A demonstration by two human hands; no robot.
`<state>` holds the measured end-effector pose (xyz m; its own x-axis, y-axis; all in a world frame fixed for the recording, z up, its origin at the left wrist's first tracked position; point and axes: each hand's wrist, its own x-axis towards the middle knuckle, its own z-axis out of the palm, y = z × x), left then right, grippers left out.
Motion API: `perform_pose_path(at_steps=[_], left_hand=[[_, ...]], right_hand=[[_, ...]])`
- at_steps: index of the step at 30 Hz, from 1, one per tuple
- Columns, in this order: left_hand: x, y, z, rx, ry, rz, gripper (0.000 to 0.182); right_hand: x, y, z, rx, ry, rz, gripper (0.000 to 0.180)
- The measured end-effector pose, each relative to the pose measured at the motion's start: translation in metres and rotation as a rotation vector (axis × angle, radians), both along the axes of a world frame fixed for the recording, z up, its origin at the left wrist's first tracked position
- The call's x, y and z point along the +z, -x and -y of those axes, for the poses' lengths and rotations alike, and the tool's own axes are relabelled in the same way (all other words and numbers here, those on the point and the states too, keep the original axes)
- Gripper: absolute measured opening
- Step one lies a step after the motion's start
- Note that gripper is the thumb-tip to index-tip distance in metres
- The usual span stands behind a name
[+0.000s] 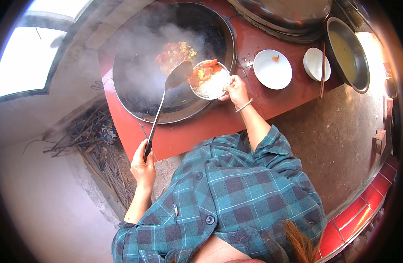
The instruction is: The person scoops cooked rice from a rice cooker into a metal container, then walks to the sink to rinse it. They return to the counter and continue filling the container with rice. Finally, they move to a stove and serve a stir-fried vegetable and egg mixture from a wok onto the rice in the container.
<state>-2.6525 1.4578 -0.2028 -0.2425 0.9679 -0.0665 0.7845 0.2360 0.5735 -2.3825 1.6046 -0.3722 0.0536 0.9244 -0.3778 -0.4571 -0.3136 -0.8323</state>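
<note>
My left hand (144, 164) grips the black handle of a long metal spatula (158, 108), whose broad head (179, 75) is over a large wok (135, 102). In my right hand (235, 90) is a small bowl (209, 94), held by its rim above the wok's right edge. White rice (215, 83) and a red, orange and yellow cooked dish (203, 73) fill it. The spatula head is right beside the bowl's left rim; whether they touch I cannot tell. More of the cooked food (175, 54) lies in the wok, partly veiled by steam.
On the red tiled stove top (175, 138) stand a white bowl (272, 74) with an orange scrap, a smaller white bowl (311, 62) and chopsticks (322, 70). A metal basin (334, 26) of yellowish liquid is at the right. Firewood sticks (109, 164) lie low on the left.
</note>
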Motion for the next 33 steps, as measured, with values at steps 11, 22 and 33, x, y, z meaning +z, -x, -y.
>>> perform_pose_path(at_steps=[11, 22, 33], left_hand=[[0.004, -0.007, -0.005, -0.213, -0.129, -0.316, 0.037], [0.005, -0.02, -0.048, -0.281, -0.212, -0.3, 0.034], [-0.003, -0.023, -0.045, -0.39, -0.195, -0.495, 0.04]], right_hand=[[0.004, -0.002, -0.001, 0.019, 0.023, 0.087, 0.017], [0.006, -0.001, 0.002, -0.019, 0.018, 0.022, 0.017], [0.005, -0.002, 0.001, -0.004, 0.037, 0.025, 0.019]])
